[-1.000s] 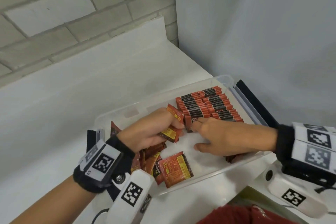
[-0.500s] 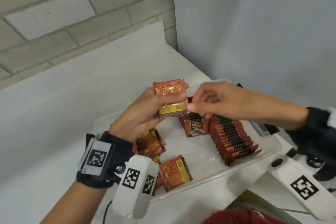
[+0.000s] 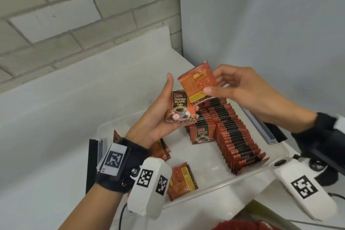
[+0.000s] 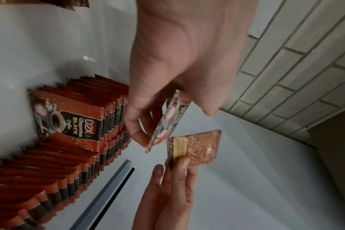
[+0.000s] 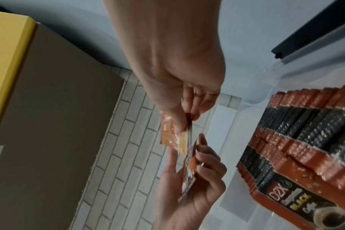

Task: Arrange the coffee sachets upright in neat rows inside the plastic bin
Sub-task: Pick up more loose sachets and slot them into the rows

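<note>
My left hand (image 3: 164,115) holds a coffee sachet (image 3: 180,107) front side up above the clear plastic bin (image 3: 248,177); the same sachet (image 4: 167,124) shows edge-on in the left wrist view. My right hand (image 3: 237,87) pinches a second sachet (image 3: 197,82) with its orange back showing, beside the first; the second sachet (image 5: 173,137) also shows in the right wrist view. Two rows of upright sachets (image 3: 235,136) stand in the bin's right half. Loose sachets (image 3: 182,181) lie flat in its left half.
The bin sits on a white counter (image 3: 56,117) in a corner between a brick wall (image 3: 74,15) and a grey wall. The bin's lid (image 3: 261,127) stands behind its right rim. A red cloth shows at the bottom edge.
Both hands rose out of the bin. My right hand took one sachet off the pair held by the left and drew it up and right, baring the front of the left one.
</note>
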`<act>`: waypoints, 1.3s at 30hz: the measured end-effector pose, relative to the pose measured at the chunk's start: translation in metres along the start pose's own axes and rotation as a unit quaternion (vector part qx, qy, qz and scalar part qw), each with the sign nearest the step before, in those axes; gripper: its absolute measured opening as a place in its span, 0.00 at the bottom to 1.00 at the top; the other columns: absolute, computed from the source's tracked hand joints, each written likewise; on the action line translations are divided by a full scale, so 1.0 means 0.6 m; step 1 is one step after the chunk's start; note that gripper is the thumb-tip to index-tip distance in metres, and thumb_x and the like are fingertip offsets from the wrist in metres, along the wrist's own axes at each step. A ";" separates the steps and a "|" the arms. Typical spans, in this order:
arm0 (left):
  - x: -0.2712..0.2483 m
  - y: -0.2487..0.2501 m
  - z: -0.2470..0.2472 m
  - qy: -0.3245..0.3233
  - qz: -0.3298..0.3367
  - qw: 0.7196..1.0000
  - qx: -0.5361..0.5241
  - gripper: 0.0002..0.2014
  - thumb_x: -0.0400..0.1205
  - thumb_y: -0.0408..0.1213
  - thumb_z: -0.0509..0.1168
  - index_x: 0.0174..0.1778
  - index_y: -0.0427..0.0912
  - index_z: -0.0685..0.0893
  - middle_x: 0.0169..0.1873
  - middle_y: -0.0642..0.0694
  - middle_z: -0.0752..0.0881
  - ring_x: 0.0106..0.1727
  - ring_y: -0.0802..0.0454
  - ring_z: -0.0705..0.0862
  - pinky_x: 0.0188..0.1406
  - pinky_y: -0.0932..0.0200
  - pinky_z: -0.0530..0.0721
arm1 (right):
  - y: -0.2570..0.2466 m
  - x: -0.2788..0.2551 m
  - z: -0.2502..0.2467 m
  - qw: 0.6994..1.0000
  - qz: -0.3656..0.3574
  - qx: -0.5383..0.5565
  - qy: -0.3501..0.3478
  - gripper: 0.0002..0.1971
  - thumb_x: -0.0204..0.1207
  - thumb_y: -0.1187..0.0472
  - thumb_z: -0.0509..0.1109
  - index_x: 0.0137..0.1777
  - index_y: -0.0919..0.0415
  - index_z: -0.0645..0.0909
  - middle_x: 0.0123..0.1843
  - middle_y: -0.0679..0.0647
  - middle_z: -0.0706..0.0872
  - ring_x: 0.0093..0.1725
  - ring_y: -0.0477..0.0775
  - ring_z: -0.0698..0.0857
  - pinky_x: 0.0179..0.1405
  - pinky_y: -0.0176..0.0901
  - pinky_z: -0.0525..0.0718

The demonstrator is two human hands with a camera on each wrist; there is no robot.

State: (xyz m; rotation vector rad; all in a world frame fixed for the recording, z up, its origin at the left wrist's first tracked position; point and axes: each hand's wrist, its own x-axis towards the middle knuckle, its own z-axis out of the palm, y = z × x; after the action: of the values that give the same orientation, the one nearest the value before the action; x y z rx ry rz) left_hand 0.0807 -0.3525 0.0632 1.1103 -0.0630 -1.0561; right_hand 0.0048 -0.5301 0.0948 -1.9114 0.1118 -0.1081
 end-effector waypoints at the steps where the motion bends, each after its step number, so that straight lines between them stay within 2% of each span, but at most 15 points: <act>1: 0.002 -0.001 -0.002 0.002 -0.003 1.000 -0.008 0.36 0.78 0.68 0.51 0.55 0.41 0.90 0.52 0.39 0.89 0.56 0.45 0.86 0.68 0.46 0.77 | -0.004 -0.002 0.000 1.000 -0.014 -0.004 0.001 0.06 0.68 0.54 0.77 0.45 0.48 0.85 0.44 0.44 0.90 0.45 0.44 0.86 0.49 0.33 0.82; 3: 0.003 -0.002 -0.002 0.001 -0.005 1.000 -0.013 0.31 0.78 0.66 0.55 0.48 0.42 0.91 0.43 0.40 0.88 0.43 0.50 0.86 0.54 0.53 0.84 | -0.009 -0.004 0.001 0.999 -0.042 -0.010 -0.002 0.06 0.66 0.54 0.77 0.42 0.48 0.86 0.43 0.44 0.90 0.42 0.47 0.86 0.46 0.36 0.83; 5: 0.003 -0.003 0.001 -0.006 -0.003 1.000 -0.001 0.27 0.77 0.61 0.59 0.44 0.41 0.91 0.38 0.41 0.87 0.37 0.51 0.86 0.43 0.57 0.86 | -0.006 -0.004 0.002 0.997 -0.071 -0.029 -0.007 0.05 0.67 0.57 0.79 0.42 0.51 0.87 0.42 0.48 0.90 0.39 0.44 0.84 0.43 0.33 0.82; 10: 0.000 -0.005 0.005 -0.035 0.024 0.999 0.032 0.10 0.74 0.41 0.66 0.37 0.40 0.91 0.35 0.43 0.89 0.35 0.54 0.88 0.36 0.62 0.88 | 0.010 -0.004 0.008 0.987 -0.125 -0.094 -0.029 0.05 0.69 0.63 0.78 0.44 0.54 0.89 0.48 0.44 0.90 0.51 0.47 0.85 0.54 0.37 0.81; 14: 0.000 -0.003 -0.001 -0.034 0.044 0.997 0.044 0.09 0.74 0.38 0.68 0.42 0.40 0.92 0.42 0.42 0.90 0.42 0.52 0.89 0.40 0.62 0.88 | 0.014 -0.004 0.003 0.985 -0.128 -0.102 -0.049 0.09 0.72 0.69 0.75 0.48 0.55 0.89 0.59 0.42 0.87 0.60 0.44 0.85 0.63 0.36 0.80; 16: 0.000 -0.002 -0.002 -0.030 0.061 0.997 0.029 0.11 0.75 0.37 0.68 0.49 0.39 0.90 0.47 0.40 0.89 0.47 0.49 0.89 0.48 0.58 0.88 | 0.012 -0.005 -0.001 0.989 -0.109 -0.080 -0.056 0.11 0.77 0.72 0.71 0.51 0.56 0.89 0.63 0.42 0.86 0.64 0.41 0.83 0.62 0.33 0.81; 18: -0.001 -0.001 0.000 -0.021 0.084 0.996 0.000 0.13 0.75 0.37 0.68 0.54 0.39 0.88 0.50 0.39 0.89 0.49 0.48 0.88 0.54 0.54 0.86 | 0.009 -0.006 -0.002 0.995 -0.081 -0.045 -0.033 0.12 0.80 0.72 0.67 0.53 0.56 0.87 0.63 0.43 0.86 0.63 0.38 0.83 0.61 0.32 0.82; 21: -0.001 0.000 0.001 0.003 0.134 0.990 -0.041 0.16 0.75 0.36 0.67 0.59 0.38 0.84 0.50 0.40 0.90 0.51 0.48 0.89 0.57 0.52 0.85 | 0.002 -0.008 0.005 0.999 -0.011 0.008 0.039 0.06 0.81 0.60 0.68 0.54 0.55 0.85 0.54 0.45 0.90 0.54 0.40 0.87 0.60 0.32 0.82; 24: 0.000 0.001 0.001 0.010 0.171 0.983 -0.072 0.15 0.77 0.35 0.66 0.60 0.39 0.82 0.49 0.42 0.90 0.51 0.49 0.89 0.53 0.56 0.87 | 0.001 -0.013 0.017 0.994 0.074 0.081 0.024 0.21 0.70 0.39 0.68 0.53 0.55 0.85 0.49 0.46 0.91 0.50 0.43 0.89 0.58 0.37 0.84; 26: 0.002 -0.002 0.002 0.006 0.187 0.979 -0.084 0.15 0.77 0.34 0.65 0.60 0.39 0.82 0.49 0.42 0.90 0.51 0.49 0.89 0.52 0.56 0.87 | 0.002 -0.017 0.028 0.992 0.095 0.078 -0.011 0.25 0.66 0.36 0.70 0.53 0.55 0.86 0.49 0.49 0.91 0.50 0.45 0.89 0.58 0.38 0.85; 30: 0.005 -0.006 0.005 -0.014 0.214 0.972 -0.098 0.14 0.76 0.30 0.64 0.58 0.42 0.81 0.48 0.43 0.89 0.50 0.48 0.89 0.54 0.53 0.86 | 0.008 -0.017 0.042 0.988 0.122 0.086 -0.029 0.16 0.69 0.52 0.77 0.53 0.61 0.86 0.47 0.52 0.91 0.40 0.40 0.87 0.44 0.26 0.84; 32: 0.005 -0.007 0.005 -0.017 0.221 0.970 -0.102 0.14 0.76 0.29 0.64 0.57 0.43 0.81 0.47 0.43 0.89 0.49 0.48 0.89 0.52 0.54 0.87 | 0.011 -0.014 0.044 0.987 0.135 0.084 -0.022 0.12 0.70 0.56 0.78 0.50 0.61 0.86 0.48 0.56 0.91 0.41 0.42 0.87 0.43 0.26 0.84; 34: 0.005 -0.006 0.005 -0.016 0.226 0.969 -0.102 0.14 0.76 0.29 0.64 0.57 0.43 0.81 0.48 0.43 0.89 0.49 0.48 0.89 0.52 0.54 0.87 | 0.015 -0.011 0.042 0.985 0.139 0.104 -0.017 0.12 0.70 0.58 0.78 0.51 0.64 0.86 0.48 0.58 0.92 0.45 0.47 0.89 0.45 0.27 0.85; 37: 0.007 -0.004 0.005 -0.003 0.223 0.970 -0.100 0.13 0.77 0.34 0.64 0.58 0.44 0.80 0.50 0.43 0.89 0.51 0.48 0.88 0.56 0.53 0.85 | 0.011 -0.006 0.032 0.978 0.140 0.151 -0.022 0.16 0.72 0.64 0.76 0.57 0.70 0.82 0.49 0.59 0.92 0.51 0.53 0.91 0.54 0.38 0.87; 39: 0.009 -0.001 0.003 0.013 0.220 0.969 -0.111 0.12 0.78 0.38 0.65 0.57 0.44 0.81 0.48 0.43 0.89 0.50 0.49 0.88 0.56 0.53 0.84 | 0.003 -0.006 0.017 0.976 0.145 0.158 -0.034 0.12 0.74 0.66 0.74 0.55 0.69 0.80 0.49 0.60 0.92 0.51 0.54 0.91 0.54 0.42 0.88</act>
State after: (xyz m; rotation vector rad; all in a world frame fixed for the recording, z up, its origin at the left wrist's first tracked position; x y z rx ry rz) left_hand 0.0822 -0.3577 0.0613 0.8550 -0.1591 -0.6317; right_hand 0.0028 -0.5209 0.0896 -1.5621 0.3081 0.1296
